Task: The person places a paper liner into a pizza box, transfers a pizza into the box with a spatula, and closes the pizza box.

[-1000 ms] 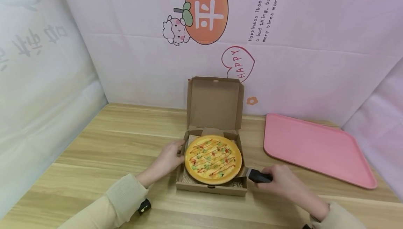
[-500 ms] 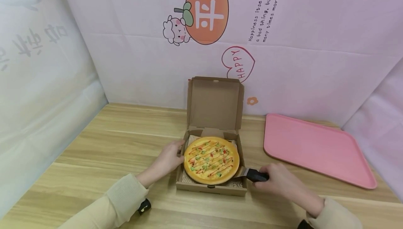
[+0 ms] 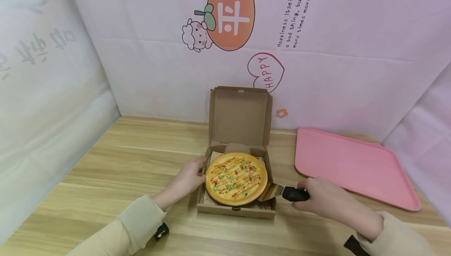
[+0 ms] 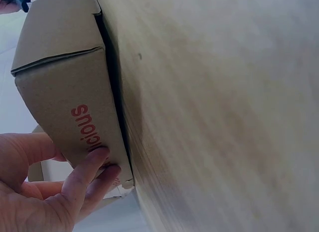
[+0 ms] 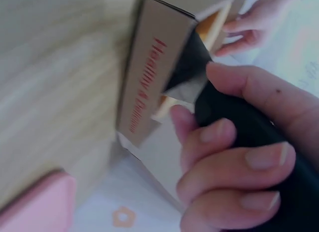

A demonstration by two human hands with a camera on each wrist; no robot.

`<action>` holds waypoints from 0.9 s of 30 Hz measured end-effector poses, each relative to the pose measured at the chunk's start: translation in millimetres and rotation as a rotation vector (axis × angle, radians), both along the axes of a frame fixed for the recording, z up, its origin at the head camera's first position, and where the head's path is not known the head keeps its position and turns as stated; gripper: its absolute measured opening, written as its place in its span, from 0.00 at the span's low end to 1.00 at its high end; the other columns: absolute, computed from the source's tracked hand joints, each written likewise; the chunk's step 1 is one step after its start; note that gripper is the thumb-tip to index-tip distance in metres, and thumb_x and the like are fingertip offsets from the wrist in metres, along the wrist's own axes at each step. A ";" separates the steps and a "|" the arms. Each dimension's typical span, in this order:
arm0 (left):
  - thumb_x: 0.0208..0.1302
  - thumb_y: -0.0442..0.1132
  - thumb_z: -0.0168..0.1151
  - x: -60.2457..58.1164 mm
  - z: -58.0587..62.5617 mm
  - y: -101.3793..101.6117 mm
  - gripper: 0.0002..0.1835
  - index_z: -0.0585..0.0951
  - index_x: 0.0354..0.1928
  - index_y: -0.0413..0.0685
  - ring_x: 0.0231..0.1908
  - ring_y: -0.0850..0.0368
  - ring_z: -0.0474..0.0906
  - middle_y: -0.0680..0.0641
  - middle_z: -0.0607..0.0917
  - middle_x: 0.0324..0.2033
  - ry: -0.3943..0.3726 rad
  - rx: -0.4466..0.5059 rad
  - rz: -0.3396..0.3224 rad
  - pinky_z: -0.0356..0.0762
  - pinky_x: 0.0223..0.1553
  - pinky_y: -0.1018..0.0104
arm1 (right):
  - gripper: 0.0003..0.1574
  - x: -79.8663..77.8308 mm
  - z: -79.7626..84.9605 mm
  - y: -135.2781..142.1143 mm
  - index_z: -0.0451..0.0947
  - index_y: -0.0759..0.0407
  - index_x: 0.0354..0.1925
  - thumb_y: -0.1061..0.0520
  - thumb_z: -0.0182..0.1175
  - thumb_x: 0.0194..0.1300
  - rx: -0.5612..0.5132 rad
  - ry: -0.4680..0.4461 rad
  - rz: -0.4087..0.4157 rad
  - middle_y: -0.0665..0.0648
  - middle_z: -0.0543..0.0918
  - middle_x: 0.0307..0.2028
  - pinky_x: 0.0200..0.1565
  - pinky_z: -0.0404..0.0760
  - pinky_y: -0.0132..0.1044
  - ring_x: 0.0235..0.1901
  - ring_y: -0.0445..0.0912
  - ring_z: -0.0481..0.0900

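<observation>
A round pizza with sauce stripes lies in the base of an open cardboard pizza box, on printed paper. My left hand holds the box's left wall. In the left wrist view its fingers press the outside with the red lettering, and the thumb reaches over the rim. My right hand grips the black handle of a pizza server. Its metal blade slants over the box's right wall, with the front end beside the pizza's lower right edge. The right wrist view shows several fingers curled round the handle.
The box lid stands upright behind the pizza. A pink tray lies at the right on the wooden table. A printed cloth hangs behind the table, with more cloth on both sides.
The pizza has shifted slightly left. My right hand first moved left with the pizza server, then back right, and more of the blade shows now. My left hand has stayed on the box.
</observation>
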State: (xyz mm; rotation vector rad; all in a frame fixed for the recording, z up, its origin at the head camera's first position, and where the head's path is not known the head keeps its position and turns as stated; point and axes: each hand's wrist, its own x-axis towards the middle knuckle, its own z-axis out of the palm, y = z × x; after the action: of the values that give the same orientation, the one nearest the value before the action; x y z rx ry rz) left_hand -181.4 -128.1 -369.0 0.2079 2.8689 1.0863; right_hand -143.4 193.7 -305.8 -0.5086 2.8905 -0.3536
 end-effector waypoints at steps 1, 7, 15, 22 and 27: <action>0.53 0.27 0.56 0.0 0.0 0.1 0.30 0.65 0.61 0.31 0.59 0.40 0.64 0.33 0.67 0.60 -0.001 -0.001 0.000 0.67 0.57 0.50 | 0.14 0.2 2.9 1.1 0.77 0.52 0.26 0.47 0.68 0.43 0.006 -0.003 0.011 0.46 0.72 0.19 0.20 0.65 0.33 0.19 0.40 0.66; 0.53 0.26 0.56 -0.8 0.2 0.2 0.30 0.65 0.61 0.31 0.60 0.40 0.63 0.33 0.66 0.60 -0.007 -0.002 0.004 0.65 0.58 0.49 | 0.14 2.3 17.4 10.3 0.77 0.49 0.24 0.44 0.69 0.43 0.033 -0.026 0.037 0.44 0.71 0.18 0.22 0.64 0.32 0.20 0.40 0.64; 0.53 0.27 0.56 -1.8 -1.3 -1.0 0.30 0.65 0.61 0.31 0.58 0.40 0.65 0.33 0.67 0.60 -0.004 -0.006 0.003 0.67 0.57 0.50 | 0.13 8.2 27.4 23.6 0.74 0.44 0.17 0.44 0.69 0.42 0.071 0.074 0.135 0.39 0.67 0.15 0.18 0.59 0.27 0.16 0.34 0.59; 0.52 0.27 0.57 -3.4 -3.4 -0.7 0.30 0.66 0.60 0.31 0.58 0.39 0.65 0.33 0.67 0.59 0.008 -0.018 0.002 0.66 0.57 0.49 | 0.13 10.1 34.2 26.6 0.74 0.44 0.16 0.46 0.70 0.39 0.134 0.112 0.123 0.40 0.67 0.14 0.17 0.59 0.28 0.15 0.35 0.59; 0.53 0.27 0.57 -5.2 -5.0 -0.7 0.30 0.65 0.61 0.32 0.58 0.41 0.65 0.33 0.67 0.60 0.001 -0.025 0.009 0.68 0.57 0.50 | 0.14 8.5 37.9 28.0 0.72 0.44 0.15 0.47 0.71 0.36 0.175 0.156 0.147 0.40 0.66 0.13 0.16 0.58 0.28 0.15 0.35 0.58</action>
State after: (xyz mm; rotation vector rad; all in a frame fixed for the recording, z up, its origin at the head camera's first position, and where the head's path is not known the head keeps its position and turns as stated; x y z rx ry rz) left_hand -186.5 -128.7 -374.0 0.1943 2.8851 1.0521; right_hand -134.9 221.7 -267.9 -0.7419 2.9707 -0.0399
